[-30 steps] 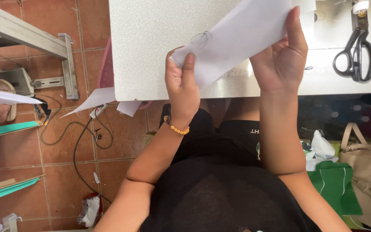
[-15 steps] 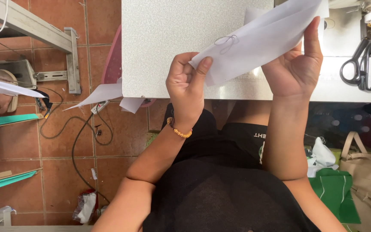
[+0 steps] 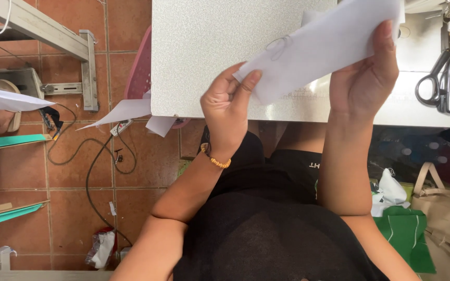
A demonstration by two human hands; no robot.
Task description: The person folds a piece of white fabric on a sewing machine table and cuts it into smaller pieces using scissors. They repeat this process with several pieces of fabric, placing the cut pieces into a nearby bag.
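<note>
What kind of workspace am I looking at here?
Probably a sewing workshop: a white fabric piece held by both hands over a speckled worktable, black scissors beside it, and a machine pedal on the tiled floor.

Black scissors [image 3: 442,80] lie on the speckled white table [image 3: 204,47].

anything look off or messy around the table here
Yes. Loose white fabric pieces hang off the table's left corner, by a pink basket. A crumpled bag lies on the tiled floor near trailing cables. The white piece held by left hand and right hand looks intact.
</note>
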